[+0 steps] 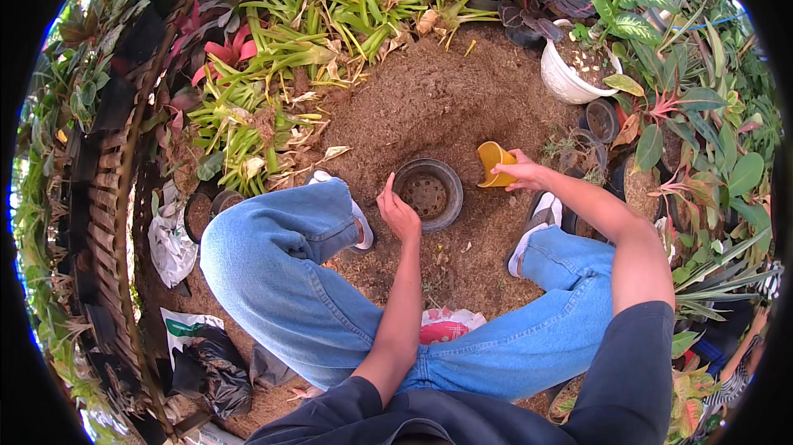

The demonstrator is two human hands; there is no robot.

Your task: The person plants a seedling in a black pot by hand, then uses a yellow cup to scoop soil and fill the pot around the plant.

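Note:
A round black plastic plant pot (438, 220) stands on the soil between my feet, its base dotted with drainage holes and a little soil showing inside. Against the left side of its rim lies my left hand (398, 209), fingers close together; whether it grips the rim is hard to see. To the right of the pot, my right hand (523, 171) holds a yellow plastic scoop (489, 157), a cut container with a curved edge. The scoop is tilted on its side, with its wide mouth facing left towards the pot. Beyond both rises a mound of loose brown soil (433, 92).
Uprooted bromeliads (334, 5) border the mound at the back left. A white planter (573, 76) and small dark pots (601, 119) stand at the right. Plastic bags (217, 364) lie at the lower left. Part of another person (737, 364) shows at the far right.

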